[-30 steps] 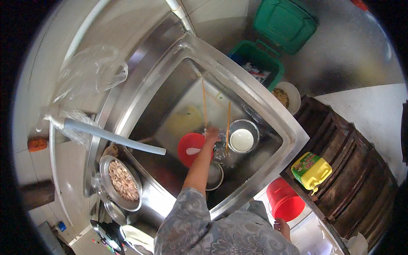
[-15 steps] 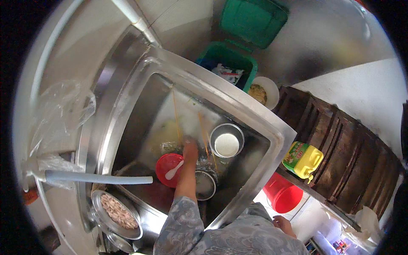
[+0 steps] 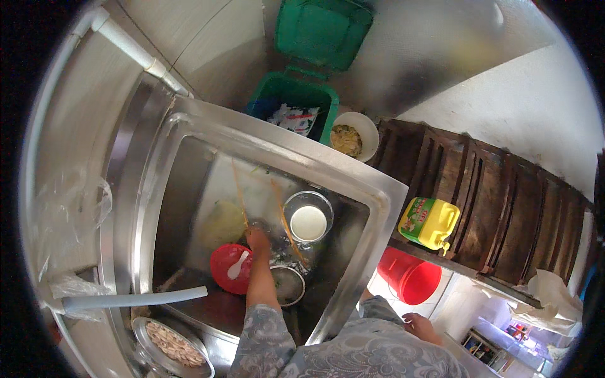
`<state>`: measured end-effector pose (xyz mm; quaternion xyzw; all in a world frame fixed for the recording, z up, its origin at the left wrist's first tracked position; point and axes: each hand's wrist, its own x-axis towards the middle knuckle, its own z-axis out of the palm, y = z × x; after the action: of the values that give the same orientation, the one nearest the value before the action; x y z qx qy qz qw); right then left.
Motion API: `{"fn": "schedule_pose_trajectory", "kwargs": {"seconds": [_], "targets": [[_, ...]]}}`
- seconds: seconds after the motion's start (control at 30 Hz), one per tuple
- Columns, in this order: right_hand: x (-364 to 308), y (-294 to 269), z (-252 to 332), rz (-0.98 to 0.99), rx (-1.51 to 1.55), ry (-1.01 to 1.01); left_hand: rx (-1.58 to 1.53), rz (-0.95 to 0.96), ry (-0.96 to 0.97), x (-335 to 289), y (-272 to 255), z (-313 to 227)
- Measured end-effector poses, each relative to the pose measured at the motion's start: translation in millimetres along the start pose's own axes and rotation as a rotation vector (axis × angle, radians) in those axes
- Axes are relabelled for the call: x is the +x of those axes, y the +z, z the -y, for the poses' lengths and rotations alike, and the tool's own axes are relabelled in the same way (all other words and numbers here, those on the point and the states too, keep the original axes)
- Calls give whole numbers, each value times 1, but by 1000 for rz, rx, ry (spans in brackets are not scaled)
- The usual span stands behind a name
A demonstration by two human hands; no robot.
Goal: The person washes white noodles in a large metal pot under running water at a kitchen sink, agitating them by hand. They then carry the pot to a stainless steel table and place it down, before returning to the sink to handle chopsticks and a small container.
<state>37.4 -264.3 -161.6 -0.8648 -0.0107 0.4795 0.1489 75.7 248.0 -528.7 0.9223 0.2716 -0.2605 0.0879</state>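
My left hand (image 3: 257, 240) is down in the steel sink (image 3: 170, 217), its fingers closed around the near end of a long thin chopstick (image 3: 239, 189). A second, similar chopstick (image 3: 282, 211) lies to its right, next to a round metal pot (image 3: 324, 208) with whitish liquid. By my left wrist sits a red plastic bowl (image 3: 220, 277) with a white spoon (image 3: 237, 266) in it. A round metal-rimmed sieve or bowl (image 3: 290, 286) lies right of my forearm. My right hand (image 3: 421, 329) hangs beside my body outside the sink, fingers loosely curled and apart, with nothing visible in it.
A grey hose (image 3: 138, 299) juts over the sink's left side, above a metal dish of pale meat strips (image 3: 175, 343). Behind the sink stand an open green bin (image 3: 326, 104) and a white bucket (image 3: 370, 135). Right are a wooden rack (image 3: 466, 208), yellow jug (image 3: 432, 223) and red bucket (image 3: 419, 280).
The view has shifted, so the sink and its contents appear farther left and slightly lower. My left hand and the chopstick have moved slightly nearer to me. My right hand stays beside my body.
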Motion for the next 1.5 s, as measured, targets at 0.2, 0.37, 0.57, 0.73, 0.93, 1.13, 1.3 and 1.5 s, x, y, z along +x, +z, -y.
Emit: {"fn": "schedule_pose_trajectory", "kwargs": {"seconds": [0.2, 0.37, 0.57, 0.73, 0.93, 1.13, 1.3, 1.5], "targets": [[30, -57, 68, -118, -311, -135, 22, -588, 169, -13, 19, 5], [93, -121, 148, -429, -344, -535, -54, 56, -93, 6, 24, 2], [202, -163, 231, -814, -381, -773, 9, -19, -102, 13, 24, 3], [241, -155, 249, -842, -312, -665, -74, 71, -188, 24, 37, 11], [242, -158, 246, -800, -288, -650, -221, -413, 17, 19, 59, 28], [242, -161, 247, -771, -255, -661, -533, -339, -143, 10, 19, 12], [241, -162, 246, -769, -241, -664, -1715, -87, -319, -28, -71, -3], [241, -161, 244, -782, -240, -669, -1827, -116, -94, -69, -248, -59]]}}
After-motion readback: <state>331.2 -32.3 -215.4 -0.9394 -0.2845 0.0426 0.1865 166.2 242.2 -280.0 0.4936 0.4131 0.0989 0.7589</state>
